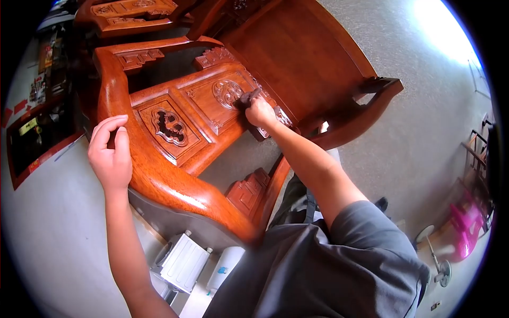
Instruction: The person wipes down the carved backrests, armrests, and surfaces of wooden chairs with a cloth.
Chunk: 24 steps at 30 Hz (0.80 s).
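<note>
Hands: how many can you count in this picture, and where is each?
2. The left hand is at the curved wooden rail; the right hand holds a dark cloth-like item at the carved panel. No others show.

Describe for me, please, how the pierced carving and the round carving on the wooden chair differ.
The pierced carving shows a large dark gap; the round carving shows none. The pierced carving has a lobed outline, the round carving a circular one. The pierced carving lies nearer the left hand, the round carving nearer the right hand. Both are reddish-brown.
</note>
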Motion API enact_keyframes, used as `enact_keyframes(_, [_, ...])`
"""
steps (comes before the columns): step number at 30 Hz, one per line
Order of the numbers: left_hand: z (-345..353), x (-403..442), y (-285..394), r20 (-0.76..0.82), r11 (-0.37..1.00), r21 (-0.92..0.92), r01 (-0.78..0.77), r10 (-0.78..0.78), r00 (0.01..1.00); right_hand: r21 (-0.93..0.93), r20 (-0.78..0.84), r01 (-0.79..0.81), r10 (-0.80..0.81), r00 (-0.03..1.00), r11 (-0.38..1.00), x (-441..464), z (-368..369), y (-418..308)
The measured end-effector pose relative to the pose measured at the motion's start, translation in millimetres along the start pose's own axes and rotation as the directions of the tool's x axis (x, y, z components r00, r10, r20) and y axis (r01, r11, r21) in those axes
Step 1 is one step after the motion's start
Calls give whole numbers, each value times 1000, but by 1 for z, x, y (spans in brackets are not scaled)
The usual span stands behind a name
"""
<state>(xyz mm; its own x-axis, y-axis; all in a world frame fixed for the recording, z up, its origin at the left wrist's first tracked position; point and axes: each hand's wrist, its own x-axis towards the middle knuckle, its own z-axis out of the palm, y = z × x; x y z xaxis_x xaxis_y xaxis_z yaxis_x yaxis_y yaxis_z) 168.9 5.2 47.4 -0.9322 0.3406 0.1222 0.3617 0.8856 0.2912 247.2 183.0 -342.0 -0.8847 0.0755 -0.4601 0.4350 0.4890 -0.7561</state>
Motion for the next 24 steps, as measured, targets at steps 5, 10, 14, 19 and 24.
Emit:
enact_keyframes(5, [0,0,0,-2,1000,20,-3,3,1000,-55,-8,108,-108,994,993,-10,-1,-3])
enact_keyframes(10, [-1,0,1,-1,1000,10,-2,2,1000,-58,-2,146,-146,989,988,-26,-5,-29])
enact_keyframes(14, [-1,1,2,-6,1000,16,4,-4,1000,24,-10,187,-186,982,982,-22,-9,-51])
enact_keyframes(19, [-2,0,1,20,1000,13,26,-26,999,49,0,250,-250,968,967,11,-3,-75])
enact_keyframes(24, [-2,0,2,36,999,20,41,-41,998,49,1,181,-181,983,982,34,6,-92])
